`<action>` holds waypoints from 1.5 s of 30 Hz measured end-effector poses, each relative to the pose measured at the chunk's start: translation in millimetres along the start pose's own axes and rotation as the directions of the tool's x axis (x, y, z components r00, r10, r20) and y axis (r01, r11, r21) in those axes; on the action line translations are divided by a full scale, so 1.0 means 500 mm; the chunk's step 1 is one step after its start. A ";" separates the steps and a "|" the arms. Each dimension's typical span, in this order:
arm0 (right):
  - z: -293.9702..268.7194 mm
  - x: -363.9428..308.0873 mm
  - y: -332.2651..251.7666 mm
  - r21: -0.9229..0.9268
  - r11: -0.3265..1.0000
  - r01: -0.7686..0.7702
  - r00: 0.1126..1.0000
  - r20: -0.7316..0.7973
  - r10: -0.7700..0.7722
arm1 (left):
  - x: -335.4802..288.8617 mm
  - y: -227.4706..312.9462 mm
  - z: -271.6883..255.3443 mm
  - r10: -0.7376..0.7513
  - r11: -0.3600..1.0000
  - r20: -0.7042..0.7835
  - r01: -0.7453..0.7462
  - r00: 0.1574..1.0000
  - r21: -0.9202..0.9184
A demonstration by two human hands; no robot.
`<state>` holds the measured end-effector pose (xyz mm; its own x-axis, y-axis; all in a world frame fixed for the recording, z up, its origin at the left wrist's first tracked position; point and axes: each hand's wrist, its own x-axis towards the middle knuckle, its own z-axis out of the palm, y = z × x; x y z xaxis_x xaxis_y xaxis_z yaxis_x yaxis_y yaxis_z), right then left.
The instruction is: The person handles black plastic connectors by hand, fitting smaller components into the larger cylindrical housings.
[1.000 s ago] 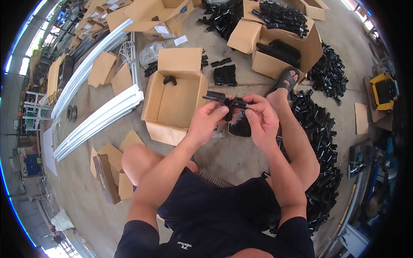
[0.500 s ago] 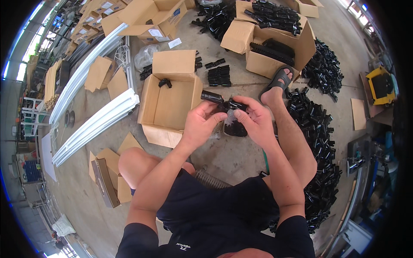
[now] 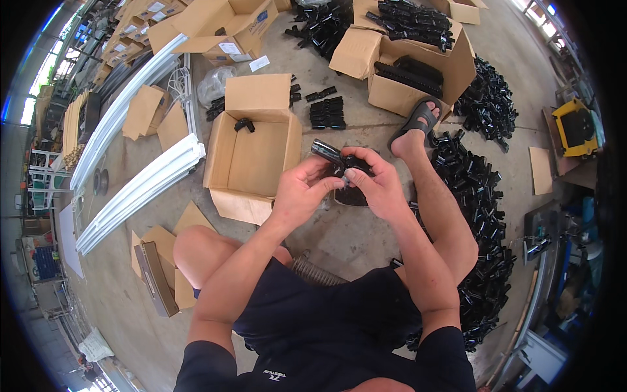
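At twelve o'clock, our left hand (image 3: 297, 189) and right hand (image 3: 384, 186) are grasping a glossy black tubular fitting (image 3: 326, 151), probably for steadying it.

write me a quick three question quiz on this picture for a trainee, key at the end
1. Multiple choice: what do the left hand and right hand hold?
A) a folded cardboard flap
B) at least one black tubular part
C) a coil of white cord

2. True or false: the white rails lie to the person's left.

3. Fill in the blank: the person's right foot wears an open, dark ____.

Key:
1. B
2. True
3. sandal
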<state>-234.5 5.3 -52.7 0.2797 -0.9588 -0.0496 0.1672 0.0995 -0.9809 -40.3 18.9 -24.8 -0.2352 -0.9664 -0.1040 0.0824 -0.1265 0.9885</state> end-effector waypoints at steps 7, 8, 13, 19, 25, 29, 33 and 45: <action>0.010 -0.008 -0.029 -0.019 0.999 -0.040 0.999 -0.006 0.040 | -0.005 0.000 0.001 -0.001 0.999 -0.087 -0.003 0.996 -0.048; 0.009 -0.007 -0.029 -0.038 0.998 -0.042 0.999 -0.018 0.041 | -0.005 -0.001 0.002 0.007 0.999 -0.107 -0.012 0.994 -0.051; 0.019 -0.010 -0.032 -0.154 0.986 0.067 0.997 -0.032 -0.073 | -0.009 -0.007 0.004 0.049 0.996 -0.160 -0.037 0.986 0.082; 0.017 -0.013 -0.034 -0.132 0.989 0.061 0.997 -0.039 -0.067 | -0.013 -0.006 0.006 0.047 0.992 -0.134 -0.030 0.990 0.124; 0.014 -0.012 -0.017 -0.169 0.983 0.074 0.996 -0.027 -0.079 | -0.016 0.000 0.018 0.033 0.999 -0.133 -0.029 0.991 0.031; 0.021 -0.014 -0.026 -0.093 0.995 0.021 0.998 -0.053 -0.026 | -0.017 -0.003 0.018 0.032 0.998 -0.148 -0.024 0.989 0.057; 0.015 -0.011 -0.015 -0.028 0.999 -0.034 0.998 -0.050 0.032 | -0.017 -0.010 0.018 0.023 0.995 -0.165 -0.007 0.986 0.096; -0.005 0.000 0.007 -0.155 0.986 -0.064 0.998 -0.004 0.064 | -0.012 -0.002 0.012 -0.023 0.994 -0.041 0.028 0.999 0.106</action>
<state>-236.2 5.0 -56.5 0.2856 -0.9517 -0.1130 0.0006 0.1181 -0.9930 -44.7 25.9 -24.8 -0.1967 -0.9716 -0.1314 -0.0270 -0.1286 0.9913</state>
